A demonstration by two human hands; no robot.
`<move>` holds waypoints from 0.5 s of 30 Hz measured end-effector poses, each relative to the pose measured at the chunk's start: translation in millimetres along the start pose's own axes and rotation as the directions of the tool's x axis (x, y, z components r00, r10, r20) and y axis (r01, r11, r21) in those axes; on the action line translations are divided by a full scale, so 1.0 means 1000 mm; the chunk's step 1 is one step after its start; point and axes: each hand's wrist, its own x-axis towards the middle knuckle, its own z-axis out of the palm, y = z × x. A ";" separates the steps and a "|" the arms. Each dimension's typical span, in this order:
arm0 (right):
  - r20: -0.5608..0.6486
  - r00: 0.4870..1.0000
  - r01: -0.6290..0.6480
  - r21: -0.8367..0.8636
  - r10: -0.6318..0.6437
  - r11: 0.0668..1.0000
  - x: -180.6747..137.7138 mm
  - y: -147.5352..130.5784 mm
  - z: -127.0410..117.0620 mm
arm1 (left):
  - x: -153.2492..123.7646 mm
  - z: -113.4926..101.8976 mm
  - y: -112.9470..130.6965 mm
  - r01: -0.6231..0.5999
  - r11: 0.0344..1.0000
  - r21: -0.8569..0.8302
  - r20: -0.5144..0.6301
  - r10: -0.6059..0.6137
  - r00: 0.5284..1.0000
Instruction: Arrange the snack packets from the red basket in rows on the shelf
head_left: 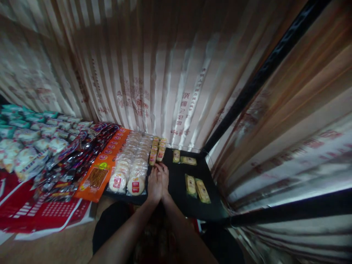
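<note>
Both hands meet at the near end of two short columns of small yellow packets [161, 153] on a black-covered surface [176, 190]. My left hand [154, 186] reaches forward, its fingers drawn together and pointing at the packets. Close against it, my right hand [164, 179] has its fingers bent inward over the same spot. Whatever the fingers hold, if anything, is hidden between the hands. Just left lie two overlapping rows of round, pale cakes in clear wrappers [136, 183]. To the right, a pair of yellow wrapped pastries [202, 190] lies side by side.
Two more yellow packets [188, 160] lie toward the back. Further left are orange snack bags [96, 176], dark shiny packets [66, 170], white packets [30, 157] and green packets [20, 123]. A printed curtain [154, 73] hangs behind, with a slanting black pole [247, 95] at the right.
</note>
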 end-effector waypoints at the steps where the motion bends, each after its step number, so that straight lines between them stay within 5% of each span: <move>1: -0.005 1.000 -0.005 -0.010 0.005 1.000 -0.005 -0.001 -0.003 | -0.006 -0.002 0.002 0.016 1.000 0.024 0.011 -0.016 1.000; 9: 0.044 0.998 -0.042 0.005 0.041 0.999 -0.053 -0.011 -0.026 | -0.055 -0.019 0.006 -0.022 0.993 0.120 0.054 0.015 0.998; 15: 0.032 0.998 0.056 -0.017 -0.055 0.998 -0.109 -0.029 -0.046 | -0.104 -0.037 -0.016 -0.204 0.974 0.095 0.028 0.202 0.979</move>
